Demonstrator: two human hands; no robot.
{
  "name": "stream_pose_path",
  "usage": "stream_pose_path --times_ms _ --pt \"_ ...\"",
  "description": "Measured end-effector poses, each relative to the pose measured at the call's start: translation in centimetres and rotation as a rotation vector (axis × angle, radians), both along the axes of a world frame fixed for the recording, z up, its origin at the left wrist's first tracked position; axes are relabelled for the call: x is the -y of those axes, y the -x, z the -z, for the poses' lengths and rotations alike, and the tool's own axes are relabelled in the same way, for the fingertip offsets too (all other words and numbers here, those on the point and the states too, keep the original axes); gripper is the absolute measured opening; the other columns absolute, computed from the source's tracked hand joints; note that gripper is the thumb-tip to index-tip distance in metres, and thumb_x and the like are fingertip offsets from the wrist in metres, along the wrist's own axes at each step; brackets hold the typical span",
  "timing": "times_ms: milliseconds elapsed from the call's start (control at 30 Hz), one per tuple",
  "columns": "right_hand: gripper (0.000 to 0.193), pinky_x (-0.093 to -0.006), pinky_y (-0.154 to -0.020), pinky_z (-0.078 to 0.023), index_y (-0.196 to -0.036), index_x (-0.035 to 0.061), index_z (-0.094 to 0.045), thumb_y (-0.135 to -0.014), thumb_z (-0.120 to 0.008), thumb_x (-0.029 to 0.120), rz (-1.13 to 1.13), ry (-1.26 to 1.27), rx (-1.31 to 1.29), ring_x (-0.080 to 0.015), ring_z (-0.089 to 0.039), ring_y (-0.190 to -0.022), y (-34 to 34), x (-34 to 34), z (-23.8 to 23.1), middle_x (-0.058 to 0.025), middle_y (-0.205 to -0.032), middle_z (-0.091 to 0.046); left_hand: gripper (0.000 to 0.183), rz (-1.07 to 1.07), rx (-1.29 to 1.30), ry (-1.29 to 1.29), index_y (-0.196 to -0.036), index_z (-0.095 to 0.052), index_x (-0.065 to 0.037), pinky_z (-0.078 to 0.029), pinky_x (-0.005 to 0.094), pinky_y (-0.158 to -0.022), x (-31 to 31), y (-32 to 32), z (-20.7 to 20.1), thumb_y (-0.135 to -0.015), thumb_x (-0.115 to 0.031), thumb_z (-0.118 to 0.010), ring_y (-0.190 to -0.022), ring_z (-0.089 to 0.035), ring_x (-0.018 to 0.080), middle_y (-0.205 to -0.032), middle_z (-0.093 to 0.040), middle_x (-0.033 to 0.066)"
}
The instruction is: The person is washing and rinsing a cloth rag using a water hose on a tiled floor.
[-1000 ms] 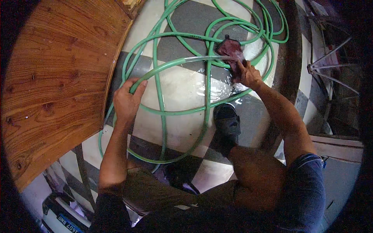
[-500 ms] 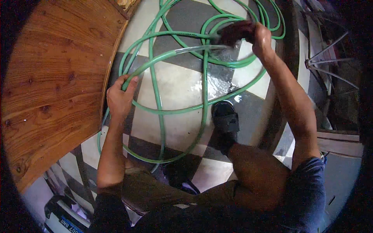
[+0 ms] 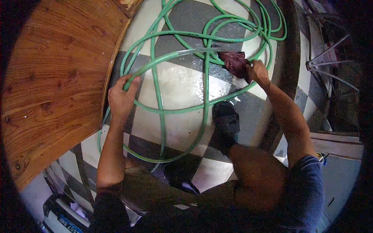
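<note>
My left hand [image 3: 122, 95] is closed round a green garden hose [image 3: 157, 61] near its end, thumb along the top. Water [image 3: 194, 51] streams from that end to the right, onto a dark maroon cloth [image 3: 234, 64]. The cloth hangs from my right hand [image 3: 259, 73], whose fingers are pinched on its lower right edge. It looks wet and crumpled, just above the floor. Loops of the same hose lie beneath and around both hands.
A wet, black-and-white checkered floor [image 3: 175, 83] lies below, with my sandalled foot [image 3: 226, 116] on it. At left stands a brown wooden panel [image 3: 62, 73]. Thin metal rods [image 3: 330, 66] spread out at right, beyond a dark ledge [image 3: 285, 70]. A vehicle's corner [image 3: 64, 213] shows at lower left.
My right hand has come down and nearer with the cloth, which was blurred by motion and now hangs in plain view. The left hand and the hose end have barely moved.
</note>
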State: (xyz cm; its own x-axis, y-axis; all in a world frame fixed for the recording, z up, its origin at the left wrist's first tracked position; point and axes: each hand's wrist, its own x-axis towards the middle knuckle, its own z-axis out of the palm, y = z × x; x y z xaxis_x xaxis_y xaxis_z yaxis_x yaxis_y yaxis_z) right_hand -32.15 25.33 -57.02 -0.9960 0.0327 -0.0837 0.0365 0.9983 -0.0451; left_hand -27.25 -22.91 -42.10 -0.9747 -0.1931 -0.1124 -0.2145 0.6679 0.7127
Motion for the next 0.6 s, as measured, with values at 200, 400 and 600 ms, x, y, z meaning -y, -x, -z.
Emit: stream_pose_path --times_ms 200,400,600 --pt "0.043 -0.0434 -0.072 -0.042 -0.107 0.0077 -0.045 -0.073 -0.052 0.033 -0.343 0.027 0.090 -0.0330 -0.051 -0.086 1.5 7.4 -5.2 -0.0160 -0.096 -0.051 0.038 0.024 -0.059 0.037 -0.089 -0.059 0.000 -0.041 0.0288 -0.056 -0.5 0.1 0.9 -0.072 -0.034 -0.061 -0.057 -0.051 0.0168 -0.061 -0.055 0.0114" --pt "0.025 -0.0417 -0.067 -0.037 -0.100 0.0110 -0.049 -0.080 -0.037 0.022 -0.502 -0.476 0.030 -0.0234 -0.049 -0.080 0.4 10.4 -3.6 -0.0095 -0.087 -0.049 0.033 0.055 -0.042 0.025 -0.086 -0.060 -0.001 -0.041 0.0296 -0.055 -1.4 -0.3 -0.3 -0.073 -0.031 -0.061 -0.055 -0.052 0.0172 -0.059 -0.055 0.0110" --pt "0.026 -0.0417 -0.069 -0.039 -0.095 0.0076 -0.050 -0.077 -0.046 0.027 -0.352 -0.381 0.101 -0.0298 -0.053 -0.080 2.4 10.0 -2.9 -0.0132 -0.090 -0.052 0.033 0.011 -0.064 0.033 -0.085 -0.060 -0.001 -0.041 0.0298 -0.053 -0.6 -0.3 0.1 -0.072 -0.031 -0.062 -0.054 -0.052 0.0175 -0.058 -0.054 0.0113"
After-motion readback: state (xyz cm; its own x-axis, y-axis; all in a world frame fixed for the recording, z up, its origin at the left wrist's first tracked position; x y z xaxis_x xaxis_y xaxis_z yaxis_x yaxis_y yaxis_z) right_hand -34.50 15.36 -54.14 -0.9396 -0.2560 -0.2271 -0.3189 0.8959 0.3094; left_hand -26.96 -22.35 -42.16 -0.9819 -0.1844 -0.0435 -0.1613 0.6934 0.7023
